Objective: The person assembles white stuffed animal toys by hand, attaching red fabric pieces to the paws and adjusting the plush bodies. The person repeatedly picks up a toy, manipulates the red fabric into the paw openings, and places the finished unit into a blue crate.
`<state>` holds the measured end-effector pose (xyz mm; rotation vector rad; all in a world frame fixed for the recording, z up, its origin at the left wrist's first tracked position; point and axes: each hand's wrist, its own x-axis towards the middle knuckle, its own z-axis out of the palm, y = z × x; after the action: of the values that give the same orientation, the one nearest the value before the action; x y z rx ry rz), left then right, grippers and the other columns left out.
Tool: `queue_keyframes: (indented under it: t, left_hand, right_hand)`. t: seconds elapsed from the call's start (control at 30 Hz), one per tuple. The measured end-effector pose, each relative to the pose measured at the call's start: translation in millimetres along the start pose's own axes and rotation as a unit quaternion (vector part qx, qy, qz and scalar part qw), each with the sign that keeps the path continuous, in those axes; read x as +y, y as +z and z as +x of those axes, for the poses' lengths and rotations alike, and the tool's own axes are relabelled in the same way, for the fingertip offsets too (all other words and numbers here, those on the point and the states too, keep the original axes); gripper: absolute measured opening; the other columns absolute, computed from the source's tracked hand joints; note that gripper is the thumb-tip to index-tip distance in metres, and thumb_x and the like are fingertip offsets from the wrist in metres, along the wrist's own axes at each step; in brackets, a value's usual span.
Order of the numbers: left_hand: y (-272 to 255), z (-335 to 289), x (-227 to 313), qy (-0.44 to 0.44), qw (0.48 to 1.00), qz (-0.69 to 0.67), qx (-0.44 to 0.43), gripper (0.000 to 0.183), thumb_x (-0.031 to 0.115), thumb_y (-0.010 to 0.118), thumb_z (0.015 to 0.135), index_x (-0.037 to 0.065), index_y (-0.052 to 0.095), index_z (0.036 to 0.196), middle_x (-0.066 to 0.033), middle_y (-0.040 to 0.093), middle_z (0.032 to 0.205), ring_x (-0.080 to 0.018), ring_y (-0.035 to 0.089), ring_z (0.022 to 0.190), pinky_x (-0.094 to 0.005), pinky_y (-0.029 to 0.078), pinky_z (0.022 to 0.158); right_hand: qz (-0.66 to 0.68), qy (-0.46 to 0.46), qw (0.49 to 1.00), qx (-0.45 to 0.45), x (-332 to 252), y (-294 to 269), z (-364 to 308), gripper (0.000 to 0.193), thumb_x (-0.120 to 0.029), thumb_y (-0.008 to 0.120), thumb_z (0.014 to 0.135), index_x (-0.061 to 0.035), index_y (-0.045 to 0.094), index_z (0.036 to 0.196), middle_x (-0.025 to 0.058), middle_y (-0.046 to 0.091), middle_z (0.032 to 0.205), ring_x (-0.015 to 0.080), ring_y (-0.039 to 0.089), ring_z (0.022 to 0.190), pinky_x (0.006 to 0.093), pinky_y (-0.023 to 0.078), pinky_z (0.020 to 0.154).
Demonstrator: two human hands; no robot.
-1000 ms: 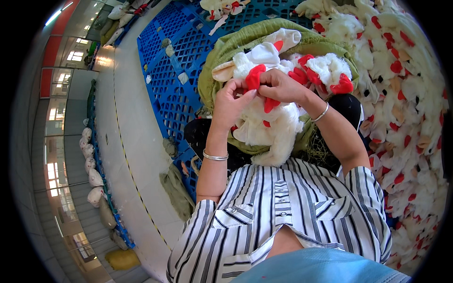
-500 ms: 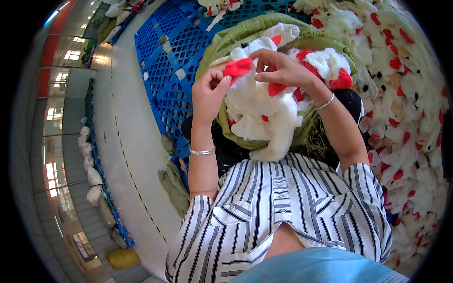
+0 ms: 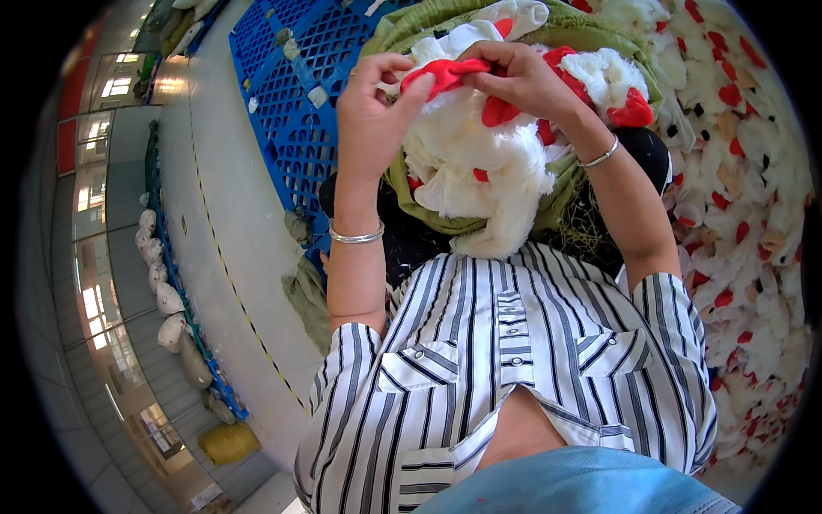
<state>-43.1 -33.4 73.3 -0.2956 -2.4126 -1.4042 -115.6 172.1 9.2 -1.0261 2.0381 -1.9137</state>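
A small red plush piece [image 3: 445,77] is stretched between my two hands, above a heap of white fluffy plush skins [image 3: 479,146]. My right hand [image 3: 527,81] pinches the red piece at its right end between thumb and fingers. At its left end, my left hand [image 3: 372,111] holds it loosely with thumb and curled fingers. The white plush with red parts lies on a green woven sack [image 3: 398,184] over my lap. Another white furry part with a red tip [image 3: 632,110] rests by my right wrist. Where the red piece joins the white plush is unclear.
A large pile of white plush pieces with red parts [image 3: 728,214] spreads along my right. Blue plastic pallets [image 3: 295,141] lie ahead to the left. Farther left are a pale floor with a striped line [image 3: 214,231], white bundles [image 3: 169,300] and a yellow sack [image 3: 229,443].
My right hand has moved onto the right end of the red plush piece. My left hand's fingers have spread a little. The view has shifted, so both hands appear higher in the picture.
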Motion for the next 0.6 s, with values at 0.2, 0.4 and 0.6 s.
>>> queue_keyframes:
  t: [0.2, 0.4, 0.6]
  left_hand:
    - [-14, 4, -12, 0.086, 0.992, 0.081, 0.051, 0.009, 0.013, 0.066, 0.091, 0.005, 0.066, 0.096, -0.0041, 0.066, 0.095, -0.0114, 0.06, 0.084, -0.0261, 0.05, 0.075]
    - [-135, 1, 23, 0.087, 0.865, -0.056, 0.491, 0.029, 0.024, 0.069, 0.089, 0.0, 0.055, 0.098, -0.0159, 0.064, 0.094, -0.0226, 0.068, 0.083, -0.0353, 0.059, 0.07]
    - [-112, -19, 79, 0.126, 0.904, 0.034, 0.407, 0.033, 0.023, 0.056, 0.094, -0.004, 0.054, 0.113, -0.0177, 0.057, 0.116, -0.0287, 0.065, 0.1, -0.0395, 0.06, 0.083]
  right_hand:
    - [-0.025, 0.016, 1.0, 0.004, 0, -5, -1, 0.016, -0.015, 0.063, 0.095, -0.0021, 0.065, 0.105, -0.0028, 0.06, 0.083, 0.0032, 0.053, 0.077, 0.0211, 0.046, 0.07]
    - [0.258, -0.045, 0.897, 0.355, -8, -115, 3, 0.016, -0.019, 0.062, 0.093, -0.0037, 0.065, 0.09, -0.0022, 0.055, 0.068, 0.0055, 0.049, 0.058, 0.0195, 0.038, 0.052]
    - [-0.02, 0.043, 0.999, -0.01, -25, -67, -5, 0.03, -0.028, 0.058, 0.097, -0.0016, 0.062, 0.112, 0.0038, 0.065, 0.091, 0.0111, 0.059, 0.077, 0.0238, 0.048, 0.066]
